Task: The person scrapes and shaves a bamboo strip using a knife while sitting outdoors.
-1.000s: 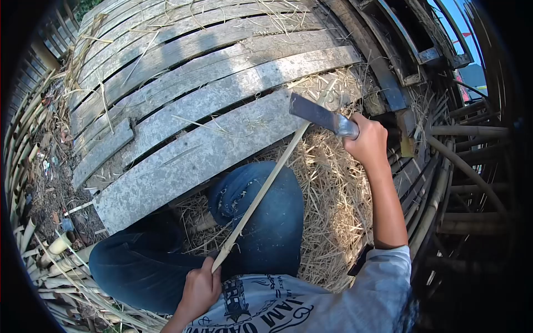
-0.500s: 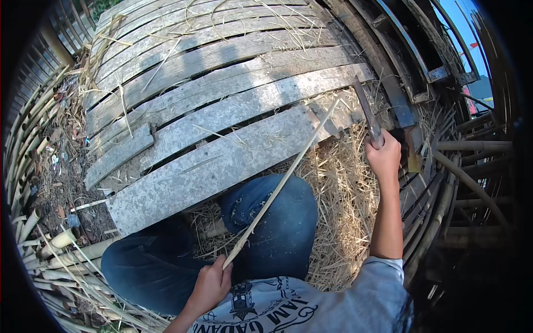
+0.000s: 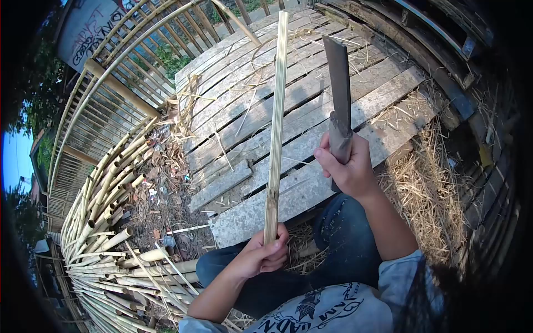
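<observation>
My left hand (image 3: 265, 252) is closed around the lower end of a long split bamboo strip (image 3: 277, 116), which stands nearly upright in front of me. In my right hand (image 3: 350, 164) is a machete (image 3: 340, 83), its dark blade pointing up and its handle inside my fist. The blade is to the right of the strip and apart from it. Below both hands are my bent knees in blue jeans (image 3: 347, 227). The wooden slat platform (image 3: 250, 216) lies just beyond them.
Cut bamboo poles (image 3: 105, 216) are stacked at the left. Pale bamboo shavings (image 3: 422, 194) cover the ground at the right, and thin strips lie on the slats. A bamboo fence (image 3: 127, 83) stands at the far left. A short loose board (image 3: 220, 186) rests on the platform.
The bamboo strip has swung from a slant over my knee to nearly upright. My right hand has raised the machete and brought it closer. My view has turned left.
</observation>
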### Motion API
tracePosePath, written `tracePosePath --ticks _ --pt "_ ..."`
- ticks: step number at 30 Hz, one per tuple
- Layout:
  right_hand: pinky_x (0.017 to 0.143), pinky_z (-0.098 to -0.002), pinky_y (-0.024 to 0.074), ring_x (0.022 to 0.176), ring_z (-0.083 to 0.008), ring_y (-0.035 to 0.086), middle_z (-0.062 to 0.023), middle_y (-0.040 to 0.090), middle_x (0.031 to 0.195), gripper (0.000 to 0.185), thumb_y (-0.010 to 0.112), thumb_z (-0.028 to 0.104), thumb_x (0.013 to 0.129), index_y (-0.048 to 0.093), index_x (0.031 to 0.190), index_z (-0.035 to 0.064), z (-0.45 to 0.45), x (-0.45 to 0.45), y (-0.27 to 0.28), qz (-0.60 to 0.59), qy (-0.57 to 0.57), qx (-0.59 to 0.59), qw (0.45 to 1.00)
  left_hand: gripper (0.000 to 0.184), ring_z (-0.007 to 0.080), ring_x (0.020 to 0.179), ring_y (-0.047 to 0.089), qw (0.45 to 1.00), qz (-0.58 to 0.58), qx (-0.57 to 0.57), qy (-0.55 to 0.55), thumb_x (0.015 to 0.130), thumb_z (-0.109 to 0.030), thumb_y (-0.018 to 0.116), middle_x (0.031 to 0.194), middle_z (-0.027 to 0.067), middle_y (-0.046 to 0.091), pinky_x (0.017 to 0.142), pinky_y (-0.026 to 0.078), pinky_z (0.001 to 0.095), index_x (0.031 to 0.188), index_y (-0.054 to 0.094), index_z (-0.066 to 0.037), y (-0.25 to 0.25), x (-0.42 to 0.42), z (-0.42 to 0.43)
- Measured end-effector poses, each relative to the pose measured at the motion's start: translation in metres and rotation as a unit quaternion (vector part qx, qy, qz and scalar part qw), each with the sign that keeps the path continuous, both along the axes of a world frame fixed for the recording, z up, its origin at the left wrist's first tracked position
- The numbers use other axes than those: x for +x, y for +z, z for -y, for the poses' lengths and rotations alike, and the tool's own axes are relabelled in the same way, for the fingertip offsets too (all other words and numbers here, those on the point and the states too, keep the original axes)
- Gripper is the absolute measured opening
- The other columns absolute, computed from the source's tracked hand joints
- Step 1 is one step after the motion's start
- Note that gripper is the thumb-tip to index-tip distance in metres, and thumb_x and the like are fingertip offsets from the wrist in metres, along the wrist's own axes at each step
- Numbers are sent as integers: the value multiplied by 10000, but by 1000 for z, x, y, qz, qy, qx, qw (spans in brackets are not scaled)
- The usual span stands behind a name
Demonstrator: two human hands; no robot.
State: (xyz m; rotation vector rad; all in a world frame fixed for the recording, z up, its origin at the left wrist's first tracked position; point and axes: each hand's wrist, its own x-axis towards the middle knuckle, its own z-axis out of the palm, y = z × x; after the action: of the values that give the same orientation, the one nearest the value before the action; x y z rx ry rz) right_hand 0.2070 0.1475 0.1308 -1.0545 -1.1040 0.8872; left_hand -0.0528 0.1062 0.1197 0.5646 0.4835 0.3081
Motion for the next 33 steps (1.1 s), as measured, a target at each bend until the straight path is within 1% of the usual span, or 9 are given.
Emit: tracePosePath --ticks 7,9,17,19,23,25,26,28,33 --pt "498 -224 398 534 -25 472 27 513 615 172 705 100 858 546 827 42 -3 24 -33 77 -49 -57 994 298 33 449 259 981 138 -127 -40 953 -295 629 603 -67 293 393 212 197 936 392 -116 -11 15 -2" --pt "438 -229 399 479 -36 469 29 509 602 182 712 104 859 546 813 46 -4 26 -35 -13 -41 -103 994 295 30 451 262 986 121 -103 -49 959 -301 623 603 -65 302 387 209 197 942 393 -118 -16 18 9" --pt "427 -228 385 469 -44 462 27 487 581 209 719 124 865 541 791 44 -11 37 -54 30 -38 -120 992 338 40 443 219 999 -13 11 -29 1035 -427 439 587 -69 252 367 187 213 883 423 -126 -14 19 9" --pt "449 -256 377 491 -60 475 20 483 576 287 705 259 895 548 779 48 -11 41 -61 134 -16 -64 989 381 43 454 227 999 -31 19 -33 1009 -471 473 596 -70 266 376 199 214 887 423 -113 -11 19 10" --pt "466 -310 374 496 -97 483 -15 455 555 450 665 442 904 515 732 53 0 38 -45 52 79 -37 995 342 47 456 253 995 -66 69 -22 1034 -420 438 598 -61 294 387 226 222 885 436 -113 -17 20 21" --pt "477 -367 382 461 -202 508 -62 441 534 542 629 559 883 501 725 57 -2 40 -53 222 71 -1 972 324 49 456 280 991 -94 92 -5 1054 -379 411 601 -54 329 391 246 230 876 446 -110 -24 19 24" --pt "477 -367 382 461 -202 508 -62 441 534 542 629 559 883 501 725 57 0 38 -50 219 73 -1 973 344 54 447 292 973 -146 178 25 1048 -399 413 601 -53 348 386 246 229 859 445 -113 -30 19 24" --pt "488 -390 398 481 -318 528 -103 434 523 539 657 546 860 501 720 49 2 35 -38 371 73 -5 926 376 60 476 357 922 -248 294 52 1053 -380 405 619 -46 421 416 288 235 809 463 -100 -22 17 20" --pt "507 -378 393 499 -297 514 -101 460 537 542 687 537 816 519 702 34 3 39 -40 434 70 -47 897 327 51 545 381 881 -286 370 65 1052 -302 430 624 -51 427 486 322 236 832 504 -72 -22 10 22"
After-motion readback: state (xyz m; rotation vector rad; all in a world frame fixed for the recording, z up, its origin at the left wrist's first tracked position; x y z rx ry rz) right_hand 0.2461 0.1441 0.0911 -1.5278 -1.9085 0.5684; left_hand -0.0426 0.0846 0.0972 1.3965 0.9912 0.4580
